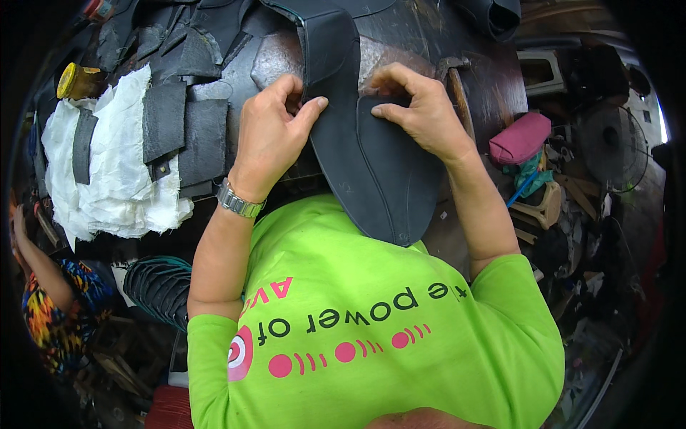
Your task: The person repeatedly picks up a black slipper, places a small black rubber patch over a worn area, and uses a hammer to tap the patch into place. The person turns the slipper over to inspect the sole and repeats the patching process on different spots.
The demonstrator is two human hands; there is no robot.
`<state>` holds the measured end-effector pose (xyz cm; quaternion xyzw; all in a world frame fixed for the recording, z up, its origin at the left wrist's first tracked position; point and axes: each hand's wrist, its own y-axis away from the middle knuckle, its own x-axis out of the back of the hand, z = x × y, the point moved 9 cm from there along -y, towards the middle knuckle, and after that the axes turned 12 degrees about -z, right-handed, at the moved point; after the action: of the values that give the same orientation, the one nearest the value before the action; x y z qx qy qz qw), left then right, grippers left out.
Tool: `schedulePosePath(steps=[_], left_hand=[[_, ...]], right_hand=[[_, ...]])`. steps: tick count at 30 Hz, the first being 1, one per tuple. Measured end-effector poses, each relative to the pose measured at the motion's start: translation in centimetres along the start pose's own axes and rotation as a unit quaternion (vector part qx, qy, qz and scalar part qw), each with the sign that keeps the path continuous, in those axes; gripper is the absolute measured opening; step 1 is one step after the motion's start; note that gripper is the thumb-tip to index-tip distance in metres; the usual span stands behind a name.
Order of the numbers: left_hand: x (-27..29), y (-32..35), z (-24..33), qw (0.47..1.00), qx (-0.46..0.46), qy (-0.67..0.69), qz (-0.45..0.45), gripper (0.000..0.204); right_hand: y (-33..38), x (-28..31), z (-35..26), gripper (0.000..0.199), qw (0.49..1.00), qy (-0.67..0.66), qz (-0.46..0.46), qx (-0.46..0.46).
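Observation:
A black leather boot upper (371,154) with a long curved seam lies over the table's near edge. Its rounded end hangs against my green shirt, and its folded, boxy part (330,53) stands farther off. My left hand (275,136) pinches the left edge, thumb on top and fingers curled beneath. On the other side my right hand (421,107) is closed on the right edge near the seam, its thumb lying on the leather. The fingertips under the leather are partly hidden.
Left, a stack of white cloth (118,161) carries dark grey strips (163,121); a yellow-lidded jar (77,81) stands behind. A hammer (457,89) lies right of my right hand, near a pink pouch (520,137) and a fan (613,146). Another person's patterned sleeve (82,282) shows at lower left.

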<state>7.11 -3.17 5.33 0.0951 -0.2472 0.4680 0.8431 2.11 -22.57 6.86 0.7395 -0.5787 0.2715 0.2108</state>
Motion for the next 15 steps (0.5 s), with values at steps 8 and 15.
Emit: schedulePosePath(steps=[8,15], left_hand=[[-0.3,-0.3,0.3,1.0,-0.01,-0.002,0.0,0.029],[-0.2,-0.9,0.7,0.999,-0.035,-0.018,0.009,0.025]], right_hand=[[1.9,2.6,-2.5,0.031,0.957,0.268,0.104,0.042],[7.5,8.4,9.2,0.046,0.891,0.342,0.113,-0.278]])
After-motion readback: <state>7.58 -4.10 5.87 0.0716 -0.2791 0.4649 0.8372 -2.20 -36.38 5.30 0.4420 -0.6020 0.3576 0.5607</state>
